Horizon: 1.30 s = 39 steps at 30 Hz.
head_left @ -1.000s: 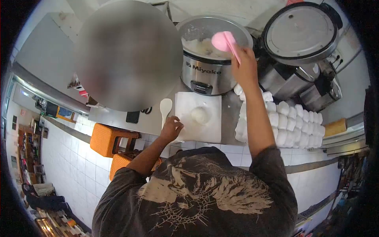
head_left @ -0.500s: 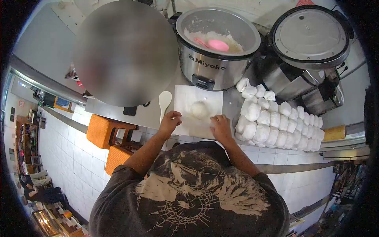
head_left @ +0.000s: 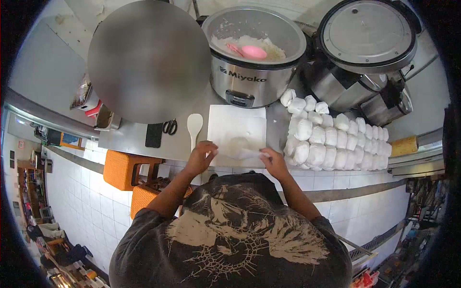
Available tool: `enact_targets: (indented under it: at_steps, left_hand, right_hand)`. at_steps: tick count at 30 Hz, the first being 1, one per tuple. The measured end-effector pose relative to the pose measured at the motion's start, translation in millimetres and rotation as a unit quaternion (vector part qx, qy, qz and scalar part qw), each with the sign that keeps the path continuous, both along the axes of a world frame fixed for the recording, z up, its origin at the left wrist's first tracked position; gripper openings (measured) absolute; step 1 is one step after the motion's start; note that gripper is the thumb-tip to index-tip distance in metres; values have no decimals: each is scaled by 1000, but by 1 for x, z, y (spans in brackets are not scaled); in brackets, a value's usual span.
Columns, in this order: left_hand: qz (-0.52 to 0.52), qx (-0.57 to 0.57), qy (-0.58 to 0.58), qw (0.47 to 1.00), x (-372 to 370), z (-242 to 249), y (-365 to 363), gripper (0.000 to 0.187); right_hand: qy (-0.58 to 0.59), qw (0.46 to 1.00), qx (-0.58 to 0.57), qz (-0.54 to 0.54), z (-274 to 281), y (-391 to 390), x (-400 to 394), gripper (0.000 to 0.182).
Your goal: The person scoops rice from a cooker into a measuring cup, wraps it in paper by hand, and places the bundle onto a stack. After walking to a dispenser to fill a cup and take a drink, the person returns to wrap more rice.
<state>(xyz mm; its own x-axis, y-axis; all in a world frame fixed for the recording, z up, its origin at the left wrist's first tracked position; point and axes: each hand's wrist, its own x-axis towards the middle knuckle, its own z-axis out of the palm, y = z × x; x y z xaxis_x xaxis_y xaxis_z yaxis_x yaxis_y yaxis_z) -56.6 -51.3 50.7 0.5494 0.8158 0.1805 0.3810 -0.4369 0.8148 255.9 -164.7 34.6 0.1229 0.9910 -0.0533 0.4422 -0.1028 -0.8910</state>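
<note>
A rice mound (head_left: pixel 239 143) is framed between two hands on white paper (head_left: pixel 235 119), whose near edge is pinched by the right hand (head_left: pixel 274 163). Whether paper is gripped by the left hand (head_left: pixel 200 157), beside the mound, cannot be told.

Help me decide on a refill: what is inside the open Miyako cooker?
Inside the cooker is what looks like white rice, with a pink spoon resting on it. The rice covers the cooker's bottom, so its depth cannot be seen.
</note>
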Motion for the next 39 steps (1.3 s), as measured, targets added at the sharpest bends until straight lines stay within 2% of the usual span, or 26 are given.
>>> enact_targets:
  at_steps: [1,4,6,8,10,12,15,16,18,19,22,25,28,30,32,35,37,39]
  left_hand:
    - [41,-72,-27,996,3,-10,0,13]
    - [112,-158,48,980,7,-53,16,23]
    - [125,-123,93,980,10,-73,20,26]
    - [148,-101,131,975,13,-85,21,27]
    - [180,-93,159,966,20,-76,25,25]
    - [138,-93,217,962,17,-66,31,23]
    - [116,-63,244,961,19,-48,39,26]
    - [116,-48,244,962,21,-44,42,29]
    - [82,53,200,975,34,-53,64,33]
    - [64,103,177,977,43,-53,77,36]
    - [12,119,339,933,72,-46,113,35]
    - [-30,53,494,867,94,-44,140,37]
    - [-41,90,457,884,92,-43,147,28]
    - [-81,122,362,921,76,-19,136,20]
    - [-111,154,282,940,62,4,118,13]
    - [-134,176,214,951,47,18,96,7]
    - [-157,158,207,953,37,25,84,5]
    - [-135,226,244,933,26,23,60,3]
  right_hand:
    - [-3,999,-12,-35,-3,3,-2,21]
    - [-37,991,-30,-126,-29,22,-2,22]
    - [-88,980,-23,-176,-44,34,-3,21]
    - [-135,975,-4,-177,-50,41,-5,23]
    - [-168,966,39,-192,-56,40,-11,24]
    - [-187,951,113,-220,-62,36,-19,24]
    - [-300,940,147,-68,-39,19,-38,29]
    - [-292,941,168,-16,-28,19,-49,32]
    - [-272,936,206,86,-13,17,-74,37]
    - [-295,934,183,86,-15,14,-79,40]
    - [-336,929,124,91,-12,14,-85,46]
    - [-311,940,107,93,-6,16,-81,51]
    - [-278,949,131,64,-4,33,-70,57]
    - [-280,951,127,43,8,62,-58,60]
    - [-351,922,156,50,25,94,-51,60]
    - [-439,861,164,198,52,131,-39,55]
    - [-500,801,-4,331,79,141,-44,51]
    - [-509,773,-61,374,74,133,-48,49]
